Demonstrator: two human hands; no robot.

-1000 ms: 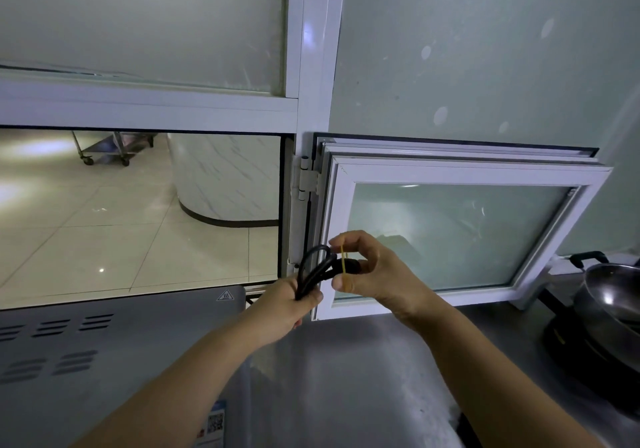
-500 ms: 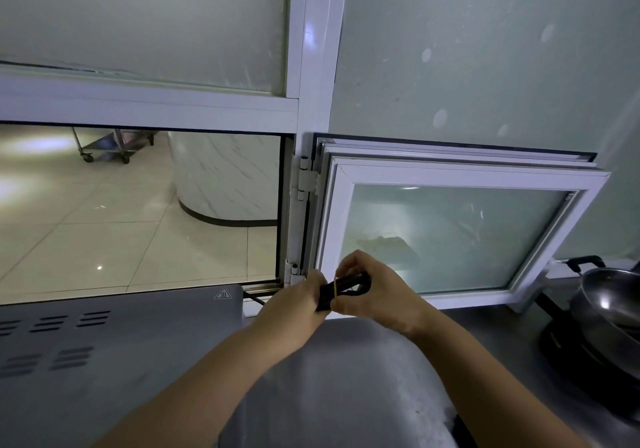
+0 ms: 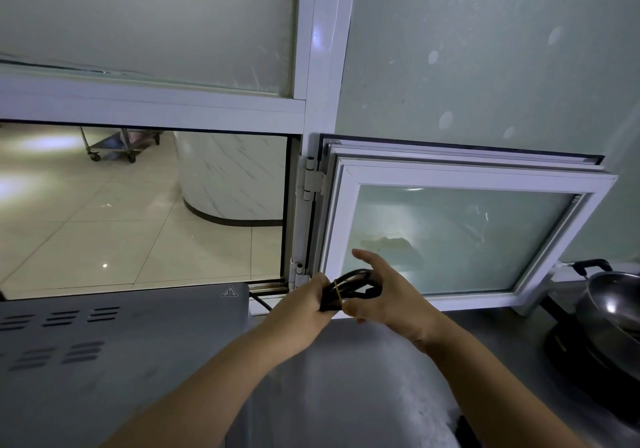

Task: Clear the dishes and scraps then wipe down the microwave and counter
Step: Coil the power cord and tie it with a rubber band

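Observation:
The grey top of the microwave (image 3: 121, 354), with vent slots and a hot-surface sticker, fills the lower left. To its right lies the steel counter (image 3: 346, 388). Above the counter's back edge my left hand (image 3: 301, 309) grips a coiled black power cord (image 3: 349, 286) bound by a thin yellow rubber band. My right hand (image 3: 384, 295) curls its fingers over the coil's right end, with the thumb underneath at the band. A stretch of the cord runs down behind the microwave.
A small white-framed window (image 3: 460, 236) stands swung open just behind my hands. The serving hatch at left looks out on a tiled floor. A steel wok (image 3: 613, 305) sits on a black cooker at the right edge.
Both hands lowered the coiled cord from in front of the window pane toward the counter's back edge. The yellow band now sits wrapped round the coil, and my right fingers have loosened.

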